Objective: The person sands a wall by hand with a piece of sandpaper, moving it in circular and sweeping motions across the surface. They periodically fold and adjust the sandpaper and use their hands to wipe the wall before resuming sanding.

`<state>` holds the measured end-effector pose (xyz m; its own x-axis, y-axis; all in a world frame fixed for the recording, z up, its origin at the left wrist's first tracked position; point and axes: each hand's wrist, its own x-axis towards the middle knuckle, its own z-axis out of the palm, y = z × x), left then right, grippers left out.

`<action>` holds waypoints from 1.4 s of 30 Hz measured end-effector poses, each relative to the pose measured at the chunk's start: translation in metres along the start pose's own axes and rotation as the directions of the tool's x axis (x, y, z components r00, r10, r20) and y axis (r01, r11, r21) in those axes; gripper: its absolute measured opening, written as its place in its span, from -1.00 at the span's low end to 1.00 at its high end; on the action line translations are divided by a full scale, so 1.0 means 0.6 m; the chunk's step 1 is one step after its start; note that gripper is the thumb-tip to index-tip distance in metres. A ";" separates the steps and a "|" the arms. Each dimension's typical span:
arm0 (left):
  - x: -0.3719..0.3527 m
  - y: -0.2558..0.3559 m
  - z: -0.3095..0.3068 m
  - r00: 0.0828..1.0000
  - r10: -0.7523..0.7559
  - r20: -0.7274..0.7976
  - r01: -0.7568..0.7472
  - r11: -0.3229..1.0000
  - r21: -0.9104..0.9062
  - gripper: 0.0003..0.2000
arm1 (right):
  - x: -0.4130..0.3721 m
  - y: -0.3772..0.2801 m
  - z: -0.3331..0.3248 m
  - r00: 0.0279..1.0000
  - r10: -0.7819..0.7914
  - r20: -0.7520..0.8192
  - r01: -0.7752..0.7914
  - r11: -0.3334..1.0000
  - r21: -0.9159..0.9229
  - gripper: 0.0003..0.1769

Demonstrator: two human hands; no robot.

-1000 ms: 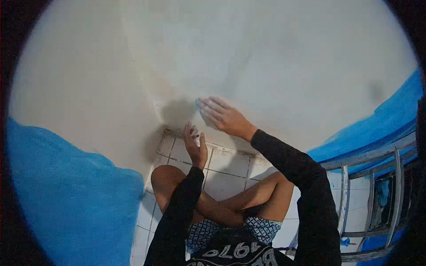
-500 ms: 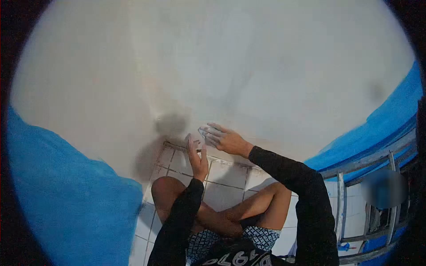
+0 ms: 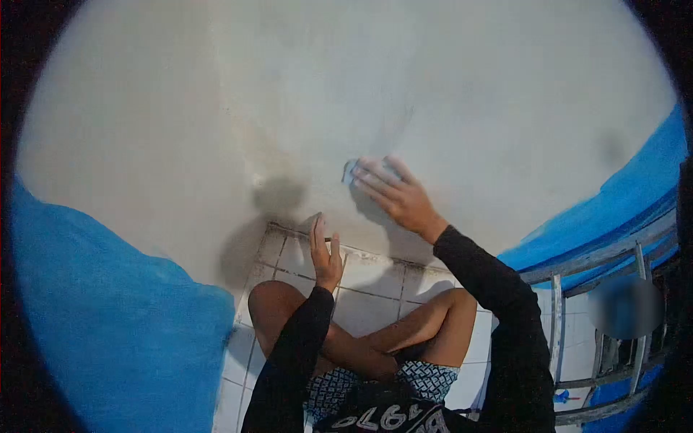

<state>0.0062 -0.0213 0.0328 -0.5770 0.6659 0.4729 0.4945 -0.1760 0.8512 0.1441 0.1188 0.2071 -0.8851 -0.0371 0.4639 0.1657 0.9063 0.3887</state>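
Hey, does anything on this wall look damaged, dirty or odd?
Yes: a dark grey patch sits low in the corner, just above the floor tiles, left of the right hand. It stands out against the pale wall; stain or shadow, I cannot tell.

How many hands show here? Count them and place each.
2. The right hand presses flat on the white wall; the left hand is raised over the floor tiles.
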 end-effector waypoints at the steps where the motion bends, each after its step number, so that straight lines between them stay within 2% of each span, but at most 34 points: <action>1: 0.000 -0.003 0.000 1.000 -0.001 0.002 0.001 1.000 0.002 -0.50 | 0.011 0.006 -0.035 1.000 0.027 0.001 -0.027 0.994 -0.101 -0.45; 3: 0.006 -0.006 0.005 0.995 -0.097 0.000 0.097 0.990 -0.106 -0.51 | -0.014 -0.001 -0.005 0.998 -0.013 0.060 0.018 0.996 -0.088 -0.46; 5: 0.004 -0.011 0.008 0.996 -0.093 0.005 0.094 0.989 -0.113 -0.51 | -0.048 -0.013 0.027 0.979 -0.112 0.167 0.120 0.992 -0.034 -0.49; 6: 0.005 -0.013 0.011 0.995 -0.094 0.009 0.095 0.989 -0.116 -0.50 | -0.049 -0.010 0.025 0.981 -0.107 0.163 0.115 0.993 -0.039 -0.49; 8: 0.004 -0.021 0.014 0.996 -0.082 0.031 0.086 0.990 -0.112 -0.50 | -0.054 -0.011 0.024 0.951 -0.113 0.288 0.128 0.991 -0.034 -0.49; 9: -0.003 -0.023 0.013 0.995 -0.082 0.049 0.087 0.990 -0.111 -0.50 | -0.048 -0.006 0.009 0.989 -0.082 0.127 0.081 0.997 0.012 -0.47; 10: -0.009 -0.022 0.010 0.994 -0.091 0.057 0.097 0.990 -0.107 -0.50 | -0.040 -0.002 -0.015 0.988 -0.077 0.132 0.074 0.997 0.021 -0.47; 12: -0.003 -0.020 0.004 0.999 0.010 0.039 -0.018 0.975 0.223 -0.48 | -0.025 0.012 -0.060 0.993 0.120 0.006 -0.120 0.990 -0.074 -0.49; 13: -0.004 -0.040 0.011 0.998 0.070 0.005 -0.069 0.963 0.261 -0.46 | -0.041 0.008 -0.042 0.989 0.145 -0.030 -0.146 0.989 -0.024 -0.48; 14: -0.012 -0.055 0.019 0.997 0.077 0.018 -0.079 0.970 0.230 -0.46 | -0.067 -0.003 -0.023 0.988 0.156 -0.013 -0.156 0.986 -0.052 -0.48; 16: -0.004 -0.039 0.014 0.998 -0.066 0.005 0.064 0.979 0.192 -0.45 | -0.102 -0.030 0.013 0.982 0.052 0.181 -0.059 0.998 0.034 -0.47; 17: -0.007 -0.029 0.016 0.995 -0.102 0.000 0.100 0.982 0.157 -0.47 | -0.116 -0.032 0.019 0.980 0.040 0.196 -0.054 0.996 0.069 -0.45; 20: -0.011 -0.041 0.010 0.996 -0.065 0.063 0.050 0.975 0.215 -0.48 | -0.116 -0.026 0.000 0.978 0.130 0.165 -0.130 0.991 -0.010 -0.45; 22: -0.018 -0.039 0.011 0.991 -0.113 0.071 0.096 0.975 0.202 -0.48 | -0.109 -0.018 -0.022 0.973 0.197 0.120 -0.199 0.980 -0.002 -0.47; 24: -0.015 -0.034 0.012 0.999 -0.042 0.024 0.040 0.995 0.093 -0.47 | -0.117 -0.017 -0.021 0.963 0.269 -0.026 -0.269 0.963 -0.031 -0.47; 25: -0.005 -0.024 0.013 1.000 -0.004 0.022 0.004 1.000 0.007 -0.44 | -0.132 -0.026 0.006 0.971 0.239 0.025 -0.239 0.971 0.003 -0.46; 26: -0.003 -0.021 0.015 1.000 0.000 0.026 0.000 1.000 -0.002 -0.44 | -0.148 -0.031 0.028 0.970 0.242 0.027 -0.242 0.970 -0.007 -0.46; 28: -0.006 -0.025 0.022 0.998 -0.048 0.034 0.048 0.999 0.000 -0.42 | -0.157 -0.039 0.037 0.968 0.103 0.231 -0.129 0.986 0.103 -0.47; 29: -0.007 -0.028 0.023 0.998 -0.046 0.040 0.046 0.999 0.004 -0.42 | -0.164 -0.033 0.039 0.973 0.070 0.220 -0.073 0.997 0.008 -0.48; 30: -0.009 -0.029 0.021 0.998 -0.042 0.052 0.040 0.998 0.039 -0.42 | -0.156 -0.027 0.026 0.974 0.074 0.214 -0.079 0.997 0.015 -0.48; 32: -0.012 -0.029 0.013 0.997 -0.042 0.071 0.036 0.995 0.088 -0.43 | -0.140 -0.014 -0.008 0.972 0.227 0.059 -0.228 0.973 0.022 -0.49; 33: -0.010 -0.024 0.012 0.997 -0.035 0.066 0.029 0.995 0.098 -0.43 | -0.132 -0.006 -0.033 0.961 0.275 -0.023 -0.276 0.957 -0.086 -0.49; 34: -0.009 -0.019 0.011 0.998 -0.028 0.062 0.021 0.994 0.105 -0.44 | -0.136 -0.009 -0.027 0.959 0.283 -0.024 -0.284 0.955 -0.082 -0.49; 36: -0.002 -0.016 0.015 0.997 -0.053 0.055 0.052 0.998 0.033 -0.44 | -0.153 -0.011 0.002 0.956 0.292 -0.039 -0.287 0.953 0.091 -0.49; 37: -0.002 -0.015 0.017 0.995 -0.083 0.050 0.084 0.996 -0.038 -0.45 | -0.176 -0.020 0.035 0.979 0.189 0.070 -0.196 0.975 0.107 -0.48; 38: -0.002 -0.015 0.022 0.995 -0.077 0.058 0.079 0.996 -0.039 -0.45 | -0.189 -0.024 0.053 0.978 0.198 0.068 -0.204 0.974 0.103 -0.48; 40: -0.003 -0.017 0.028 0.997 -0.042 0.071 0.042 0.999 0.006 -0.46 | -0.195 -0.031 0.062 0.975 0.136 0.176 -0.182 0.943 0.279 -0.48; 41: -0.001 -0.019 0.029 0.996 -0.044 0.081 0.044 0.999 0.009 -0.46 | -0.203 -0.028 0.063 0.973 0.145 0.178 -0.192 0.940 0.282 -0.48; 42: -0.002 -0.027 0.029 0.996 0.015 0.085 -0.021 0.997 0.076 -0.48 | -0.189 -0.021 0.032 0.972 0.192 0.136 -0.211 0.967 0.143 -0.49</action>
<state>0.0102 -0.0064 0.0147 -0.5126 0.7222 0.4645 0.5545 -0.1346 0.8212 0.2338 0.1195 0.1345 -0.8876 0.1955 0.4172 0.2851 0.9443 0.1641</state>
